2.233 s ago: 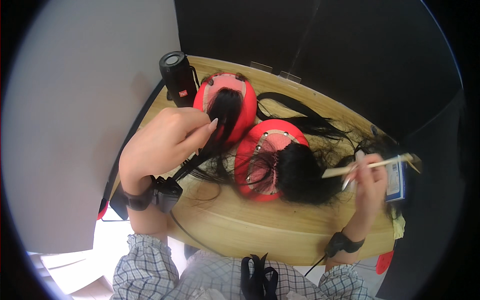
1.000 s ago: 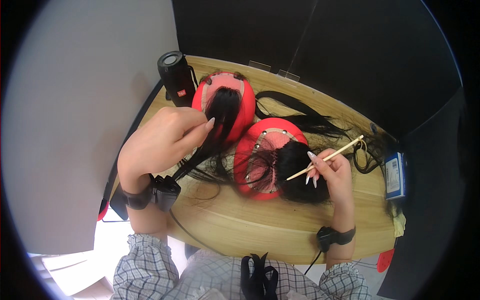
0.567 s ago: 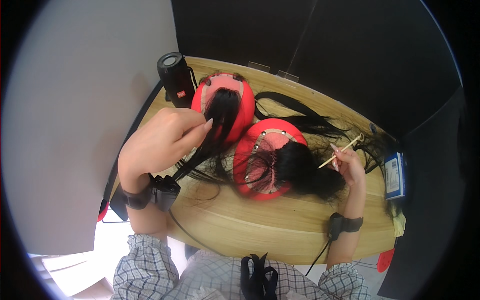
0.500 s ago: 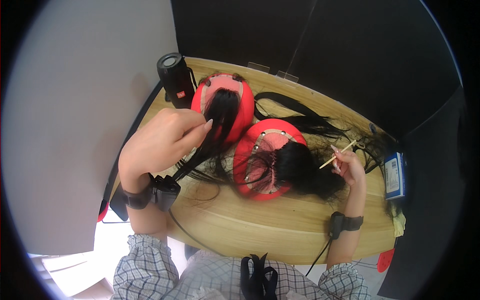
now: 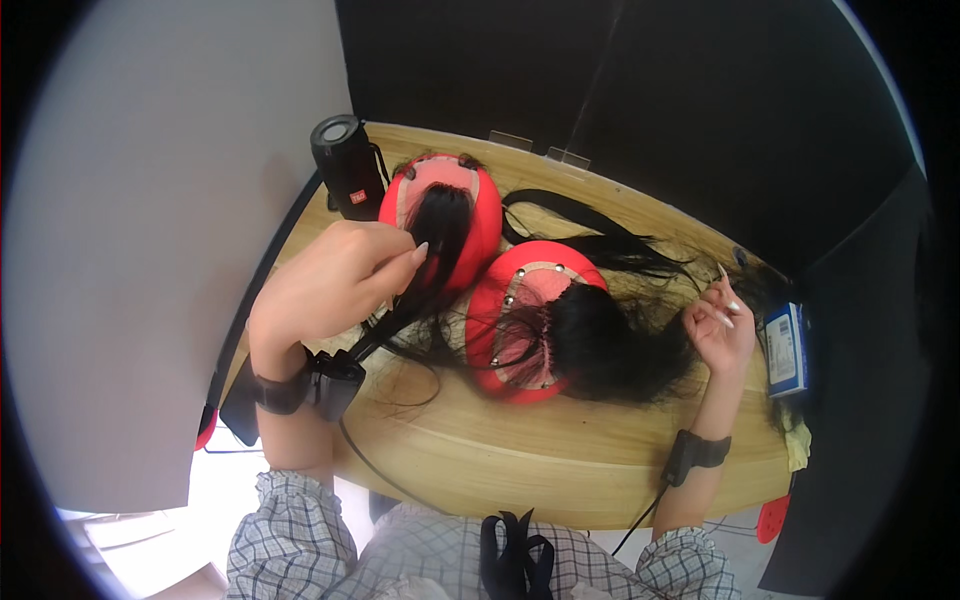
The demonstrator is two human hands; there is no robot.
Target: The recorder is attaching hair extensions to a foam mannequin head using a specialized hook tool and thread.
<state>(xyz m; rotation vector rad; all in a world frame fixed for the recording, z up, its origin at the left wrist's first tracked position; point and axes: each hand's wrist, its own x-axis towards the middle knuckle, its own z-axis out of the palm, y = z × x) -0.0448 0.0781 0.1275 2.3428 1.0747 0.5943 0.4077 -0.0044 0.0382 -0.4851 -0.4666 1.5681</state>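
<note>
Two red, padded wig blocks carry pinned pink mesh caps with black hair. Over the far block (image 5: 485, 215), my left hand (image 5: 345, 275) is closed, thumb and finger pinched together in front of a long black lock (image 5: 437, 225). Whether strands are caught in that pinch is hard to see. The near block (image 5: 490, 375) bears a thick black bunch of hair (image 5: 610, 345), swept to the right. Just right of its ends is my raised right hand (image 5: 722, 330), fingers curled and one fingertip pointing up. What it holds, if anything, is hidden.
A black cylindrical speaker (image 5: 347, 170) stands at the back left. Loose black hair (image 5: 580, 220) lies behind the near block. A blue and white box (image 5: 786, 350) is at the right edge. Dark panels (image 5: 470, 70) enclose the wooden table (image 5: 560, 455). A cable (image 5: 640, 520) hangs from my right wrist strap.
My right hand has moved right, away from the hair ends, and turned; the thin pale stick it held no longer shows. My left hand stays pinched, barely shifted.
</note>
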